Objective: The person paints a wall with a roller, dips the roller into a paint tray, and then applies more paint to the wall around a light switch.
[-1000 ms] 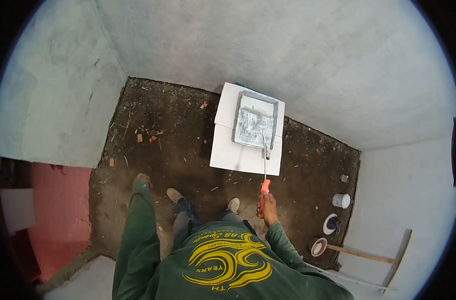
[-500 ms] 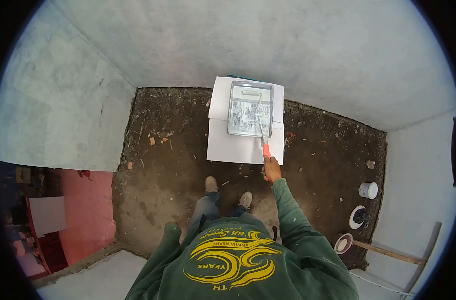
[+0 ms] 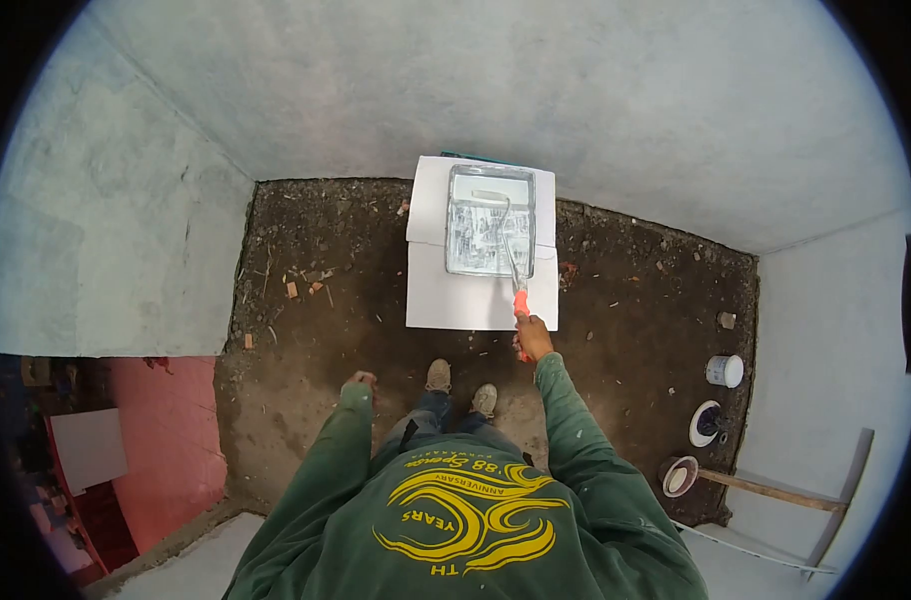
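My right hand [image 3: 534, 338] is closed around the orange handle of a paint roller [image 3: 521, 300]. The roller's white sleeve lies in the white paint at the far end of a paint tray [image 3: 451, 240]. Under the tray is a white board or sheet [image 3: 476, 305] with a crease across it. My left hand [image 3: 360, 379] hangs beside my left leg and holds nothing that I can make out; its fingers are small and partly hidden.
Grey walls meet the dark dirt floor [image 3: 316, 340]. At the right stand a white tub [image 3: 725, 371], a white container with dark contents [image 3: 706, 424] and a round pot [image 3: 679, 476] near a wooden stick [image 3: 776, 491]. Brick bits [image 3: 292, 290] lie at left.
My left hand has come into view past its sleeve. The roller sleeve has shifted slightly toward me within the tray. The whole view has moved a little.
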`<action>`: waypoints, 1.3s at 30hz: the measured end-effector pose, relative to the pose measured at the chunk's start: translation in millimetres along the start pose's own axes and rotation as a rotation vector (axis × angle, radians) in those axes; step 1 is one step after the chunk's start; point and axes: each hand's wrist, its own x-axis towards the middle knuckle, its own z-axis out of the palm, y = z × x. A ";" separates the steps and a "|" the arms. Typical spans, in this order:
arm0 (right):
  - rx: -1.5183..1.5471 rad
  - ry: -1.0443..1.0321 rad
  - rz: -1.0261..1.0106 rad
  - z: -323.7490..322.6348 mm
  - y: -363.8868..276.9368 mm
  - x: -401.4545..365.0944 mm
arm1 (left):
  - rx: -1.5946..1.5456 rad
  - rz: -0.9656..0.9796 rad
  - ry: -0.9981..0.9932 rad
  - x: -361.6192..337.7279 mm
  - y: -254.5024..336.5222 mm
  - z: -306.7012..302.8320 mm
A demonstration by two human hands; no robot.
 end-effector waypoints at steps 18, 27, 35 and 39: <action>-0.125 0.133 -0.050 6.6 68.3 -78.9 | 1.481 0.304 -0.288 97.0 -102.3 -42.5; -0.112 0.157 -0.087 22.4 17.3 -51.2 | 1.168 -0.074 -0.435 122.9 -81.7 -44.5; -0.087 0.136 -0.087 16.1 52.8 -112.6 | 0.435 -0.613 -0.049 105.9 -69.1 -27.4; -0.089 0.133 0.031 11.0 73.2 -131.3 | 1.488 -0.112 -0.443 129.1 -90.6 -31.9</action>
